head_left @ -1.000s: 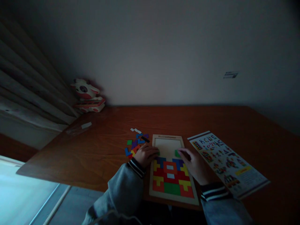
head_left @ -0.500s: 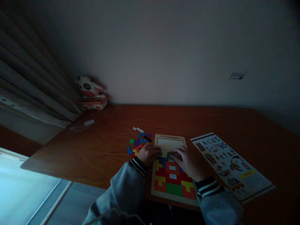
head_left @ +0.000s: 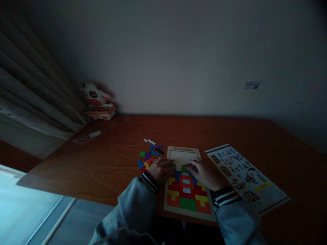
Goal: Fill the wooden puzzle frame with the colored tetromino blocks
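A wooden puzzle board (head_left: 189, 214) lies in front of me, its lower part filled with coloured pieces such as a green block (head_left: 188, 203) and a red piece (head_left: 186, 181). Over the board's left edge, my left hand (head_left: 160, 170) is closed, its fingertips at a green puzzle piece (head_left: 172, 166). From the right, my right hand (head_left: 203, 173) pinches at another green puzzle piece (head_left: 184, 168) above the filled rows. The fingers partly cover both green pieces. A pale bare area (head_left: 184, 157) shows in the upper part of the board.
Left of the board lie several loose pieces, among them a black bar (head_left: 159, 150), a white piece (head_left: 149, 141) and a blue one (head_left: 140, 164). A printed pattern sheet (head_left: 247, 180) rests on the right. A cow-shaped toy keyboard (head_left: 98, 102) stands at the back left of the table (head_left: 114, 163).
The view has shifted slightly. The left fingers have drawn back a little, showing more of their green piece. The right hand stays at the other green piece.
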A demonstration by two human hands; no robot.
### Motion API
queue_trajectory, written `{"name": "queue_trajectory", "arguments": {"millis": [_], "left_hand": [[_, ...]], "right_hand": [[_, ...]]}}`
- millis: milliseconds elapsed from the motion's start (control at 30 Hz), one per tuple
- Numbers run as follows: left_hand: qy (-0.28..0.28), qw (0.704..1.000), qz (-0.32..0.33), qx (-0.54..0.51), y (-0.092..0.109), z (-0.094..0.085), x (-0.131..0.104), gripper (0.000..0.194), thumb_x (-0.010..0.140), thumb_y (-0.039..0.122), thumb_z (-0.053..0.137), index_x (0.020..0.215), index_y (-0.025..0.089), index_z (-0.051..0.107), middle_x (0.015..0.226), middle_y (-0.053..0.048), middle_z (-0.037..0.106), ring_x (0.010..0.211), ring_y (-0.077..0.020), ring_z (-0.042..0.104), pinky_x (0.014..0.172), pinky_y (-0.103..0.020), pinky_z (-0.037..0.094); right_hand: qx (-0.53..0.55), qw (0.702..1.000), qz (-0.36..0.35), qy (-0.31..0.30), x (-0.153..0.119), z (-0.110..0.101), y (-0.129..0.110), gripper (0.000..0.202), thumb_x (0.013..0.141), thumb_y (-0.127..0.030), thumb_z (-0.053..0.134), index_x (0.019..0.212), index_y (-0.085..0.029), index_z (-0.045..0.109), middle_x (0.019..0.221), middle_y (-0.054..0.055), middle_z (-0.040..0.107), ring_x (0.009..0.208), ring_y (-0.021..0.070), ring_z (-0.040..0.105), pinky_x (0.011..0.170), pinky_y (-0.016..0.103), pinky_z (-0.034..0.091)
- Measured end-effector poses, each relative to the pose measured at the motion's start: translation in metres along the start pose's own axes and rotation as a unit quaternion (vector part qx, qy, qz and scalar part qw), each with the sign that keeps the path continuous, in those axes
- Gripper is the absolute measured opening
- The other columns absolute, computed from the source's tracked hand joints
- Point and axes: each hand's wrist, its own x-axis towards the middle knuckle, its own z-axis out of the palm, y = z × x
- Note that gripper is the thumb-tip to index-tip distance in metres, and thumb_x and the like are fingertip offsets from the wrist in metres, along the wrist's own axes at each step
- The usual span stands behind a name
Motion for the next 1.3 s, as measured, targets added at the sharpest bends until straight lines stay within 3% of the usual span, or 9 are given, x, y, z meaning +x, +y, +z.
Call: {"name": "queue_trajectory", "arguments": {"millis": [333,533,733,1000,1167,1300], "left_hand": [[-0.021,0.999,-0.008,0.024,0.007,-0.004,-0.001,0.032,0.099,0.037,0.05,0.117,0.023,0.071,0.124,-0.008,0.069,0.108,-0.0268,0.06,0.091,-0.045,0.052],[-0.047,0.997,0.067,-0.007,0.02,-0.003,0.002,0.036,0.099,0.041,0.049,0.125,0.021,0.065,0.124,-0.009,0.07,0.12,-0.0241,0.06,0.102,-0.043,0.048],[-0.029,0.997,0.072,-0.018,0.021,-0.002,0.002,0.03,0.098,0.035,0.052,0.117,0.021,0.069,0.119,-0.006,0.073,0.115,-0.0235,0.063,0.096,-0.039,0.054],[0.005,0.997,0.076,-0.005,0.023,0.002,0.003,0.027,0.096,0.036,0.054,0.106,0.021,0.074,0.12,-0.008,0.071,0.11,-0.0264,0.063,0.09,-0.042,0.055],[0.026,0.999,0.031,0.014,0.021,-0.022,-0.003,0.023,0.095,0.035,0.056,0.105,0.024,0.073,0.122,-0.007,0.07,0.112,-0.0258,0.062,0.093,-0.043,0.053],[0.043,0.995,-0.07,0.06,-0.018,-0.052,-0.032,0.027,0.097,0.025,0.051,0.117,0.024,0.068,0.123,-0.009,0.068,0.112,-0.0236,0.063,0.095,-0.041,0.053]], "right_hand": [[-0.02,1.0,0.012,0.015,0.002,0.006,0.0,0.013,0.084,-0.029,0.069,0.093,-0.02,0.069,0.097,0.006,0.066,0.092,0.0209,0.065,0.085,0.036,0.055],[-0.025,1.0,0.002,0.011,0.0,0.003,-0.001,0.011,0.086,-0.028,0.067,0.095,-0.021,0.069,0.097,0.006,0.065,0.095,0.021,0.064,0.087,0.037,0.053],[-0.033,0.999,-0.015,-0.004,-0.003,-0.001,-0.006,0.012,0.083,-0.031,0.07,0.091,-0.022,0.069,0.097,0.005,0.063,0.096,0.021,0.062,0.089,0.036,0.051],[-0.036,0.999,-0.017,0.003,0.002,-0.001,-0.011,0.028,0.097,-0.038,0.048,0.085,-0.021,0.067,0.09,0.006,0.063,0.089,0.0199,0.063,0.085,0.036,0.052],[-0.026,0.999,-0.008,0.016,0.001,-0.006,-0.015,0.038,0.1,-0.045,0.04,0.083,-0.021,0.065,0.087,0.006,0.066,0.085,0.0195,0.066,0.081,0.034,0.053],[-0.017,1.0,-0.005,0.02,-0.006,-0.013,-0.025,0.035,0.1,-0.045,0.041,0.09,-0.022,0.065,0.091,0.006,0.069,0.087,0.0188,0.068,0.081,0.032,0.054]]}}
